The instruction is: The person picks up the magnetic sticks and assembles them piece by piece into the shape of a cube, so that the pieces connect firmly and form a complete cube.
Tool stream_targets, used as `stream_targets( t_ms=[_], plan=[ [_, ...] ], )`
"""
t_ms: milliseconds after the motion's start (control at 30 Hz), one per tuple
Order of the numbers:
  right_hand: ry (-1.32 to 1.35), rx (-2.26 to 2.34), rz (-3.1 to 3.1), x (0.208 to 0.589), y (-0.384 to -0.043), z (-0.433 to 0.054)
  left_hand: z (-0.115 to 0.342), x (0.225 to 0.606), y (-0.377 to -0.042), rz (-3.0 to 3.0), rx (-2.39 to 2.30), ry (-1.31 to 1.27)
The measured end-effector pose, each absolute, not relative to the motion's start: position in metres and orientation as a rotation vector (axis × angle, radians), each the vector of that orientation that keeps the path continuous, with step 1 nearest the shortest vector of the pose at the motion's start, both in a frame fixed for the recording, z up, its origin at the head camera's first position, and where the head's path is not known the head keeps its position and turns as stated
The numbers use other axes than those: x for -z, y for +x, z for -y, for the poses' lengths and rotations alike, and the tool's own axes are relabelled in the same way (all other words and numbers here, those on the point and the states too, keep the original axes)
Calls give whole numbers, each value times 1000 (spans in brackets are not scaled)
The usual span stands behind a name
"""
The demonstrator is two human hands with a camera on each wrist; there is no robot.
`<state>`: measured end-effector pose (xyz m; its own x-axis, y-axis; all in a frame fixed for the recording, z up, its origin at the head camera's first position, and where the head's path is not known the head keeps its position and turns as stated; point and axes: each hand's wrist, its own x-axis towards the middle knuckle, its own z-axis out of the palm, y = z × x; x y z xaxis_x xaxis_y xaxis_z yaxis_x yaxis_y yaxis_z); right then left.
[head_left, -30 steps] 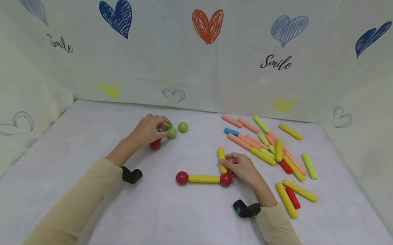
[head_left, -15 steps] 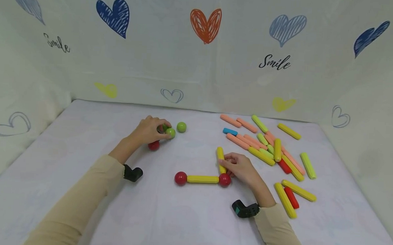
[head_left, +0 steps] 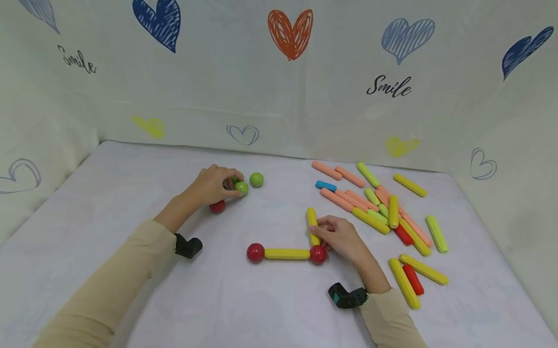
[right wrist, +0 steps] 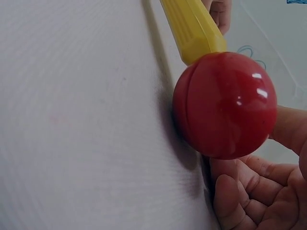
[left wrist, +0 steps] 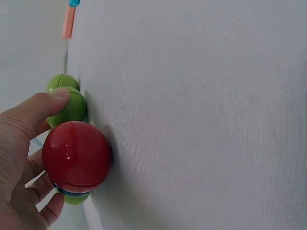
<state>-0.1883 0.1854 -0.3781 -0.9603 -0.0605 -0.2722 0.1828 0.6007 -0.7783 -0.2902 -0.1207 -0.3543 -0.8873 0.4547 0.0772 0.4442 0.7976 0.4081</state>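
Observation:
At the back left, my left hand (head_left: 213,186) pinches a green ball (head_left: 241,188), its thumb laid against the ball in the left wrist view. A red ball (head_left: 217,206) lies just under this hand, and part of another green ball shows between its fingers. A third green ball (head_left: 257,180) is right beside them. My right hand (head_left: 343,239) pinches a yellow stick (head_left: 312,219) between thumb and fingers. The stick's near end meets a red ball (head_left: 318,254). From that ball a yellow stick (head_left: 287,254) runs left to another red ball (head_left: 256,253).
Salmon, lime, yellow and red sticks lie in a loose heap at the back right, with a short blue stick (head_left: 326,186) at its left. Nearer, two yellow sticks (head_left: 404,283) flank a red stick (head_left: 413,279). A printed cloth backdrop (head_left: 282,101) rises behind the table.
The head view has shifted slightly, sliding everything a little left. My left thumb has come further round the green ball. My right hand keeps its grip on the yellow stick.

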Motion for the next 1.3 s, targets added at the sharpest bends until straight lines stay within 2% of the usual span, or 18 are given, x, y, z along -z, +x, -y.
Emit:
stream_targets(
  t_ms=[267, 567, 1300],
  plan=[
    [101, 1279, -2563, 379, -189, -185, 108, 353, -290, -2917, -720, 723],
    [106, 1276, -2569, 379, -189, -186, 71, 347, -286, -2826, -855, 735],
    [127, 1294, -2542, 375, -188, -184, -15, 344, -301, -2566, -651, 681]
  ],
)
